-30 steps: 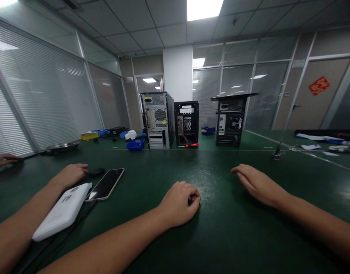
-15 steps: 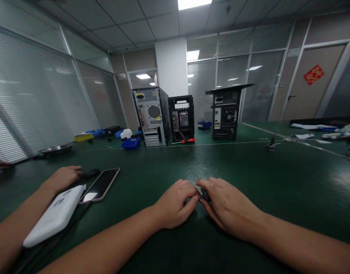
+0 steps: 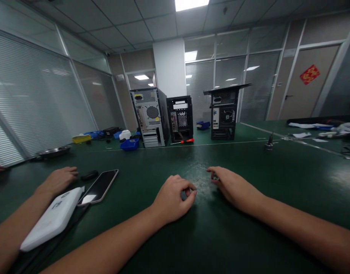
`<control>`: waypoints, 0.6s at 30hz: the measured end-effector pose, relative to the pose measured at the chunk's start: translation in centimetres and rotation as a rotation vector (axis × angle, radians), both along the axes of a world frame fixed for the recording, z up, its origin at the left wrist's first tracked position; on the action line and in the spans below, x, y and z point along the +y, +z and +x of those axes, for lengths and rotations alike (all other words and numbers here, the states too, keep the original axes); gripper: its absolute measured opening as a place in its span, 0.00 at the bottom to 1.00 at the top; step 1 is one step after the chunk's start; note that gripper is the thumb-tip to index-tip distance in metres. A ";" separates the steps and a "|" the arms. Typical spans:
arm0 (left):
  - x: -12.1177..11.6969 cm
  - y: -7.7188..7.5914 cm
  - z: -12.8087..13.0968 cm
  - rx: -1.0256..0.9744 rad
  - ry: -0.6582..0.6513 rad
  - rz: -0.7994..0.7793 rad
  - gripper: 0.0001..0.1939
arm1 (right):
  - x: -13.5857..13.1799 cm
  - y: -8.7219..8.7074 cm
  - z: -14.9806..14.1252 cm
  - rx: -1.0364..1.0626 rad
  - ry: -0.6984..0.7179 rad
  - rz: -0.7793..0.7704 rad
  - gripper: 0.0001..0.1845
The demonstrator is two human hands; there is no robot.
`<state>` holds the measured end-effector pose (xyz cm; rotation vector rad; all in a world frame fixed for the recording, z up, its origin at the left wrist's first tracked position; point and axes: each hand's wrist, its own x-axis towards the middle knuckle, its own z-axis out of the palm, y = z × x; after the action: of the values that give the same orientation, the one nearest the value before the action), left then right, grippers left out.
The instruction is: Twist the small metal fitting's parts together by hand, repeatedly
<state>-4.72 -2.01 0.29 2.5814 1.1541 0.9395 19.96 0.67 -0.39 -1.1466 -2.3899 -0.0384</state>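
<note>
My left hand rests low over the green table, thumb and forefinger pinched together. Whatever sits between those fingertips is too small to name. To its right, my right hand is curled, with its forefinger and thumb bent toward each other. A small dark thing shows in that curl, but its kind is hidden by the fingers. A gap of table lies between the two hands.
At left, another person's hand is near a black object, a phone and a white power bank. Computer cases stand behind, with a red-handled screwdriver and blue bin. A small dark metal part stands right.
My hands were together at a small dark object; now they are apart. The right hand has moved away and slightly up. The other person's hand has drawn back from the black object.
</note>
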 end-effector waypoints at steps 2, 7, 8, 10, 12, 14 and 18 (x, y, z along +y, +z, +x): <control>0.1 -0.1 -0.1 -0.005 0.016 -0.011 0.06 | 0.3 0.2 0.8 0.052 -0.050 -0.059 0.20; 0.2 -0.4 -0.1 0.005 -0.036 0.015 0.06 | -1.5 1.1 -0.7 -0.012 0.031 -0.033 0.18; 0.2 -0.5 -0.1 0.015 -0.062 0.023 0.05 | -2.0 1.2 -1.3 -0.053 0.065 -0.012 0.17; 0.1 -0.5 0.0 0.042 -0.122 0.037 0.04 | -3.0 1.2 -2.5 -0.127 0.118 0.021 0.12; 0.1 -0.5 0.0 0.065 -0.175 0.050 0.06 | -3.6 1.2 -3.5 -0.174 0.147 0.045 0.07; 0.0 -0.5 0.1 0.079 -0.201 0.061 0.09 | -4.0 1.1 -4.0 -0.201 0.171 0.061 0.07; 0.0 -0.3 0.0 0.105 -0.184 0.062 0.13 | -3.3 1.4 -3.5 -0.194 0.177 0.045 0.10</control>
<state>-4.72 -2.03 0.03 2.7592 0.9034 0.8208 16.42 -2.67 1.01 -0.9446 -2.6390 -0.1495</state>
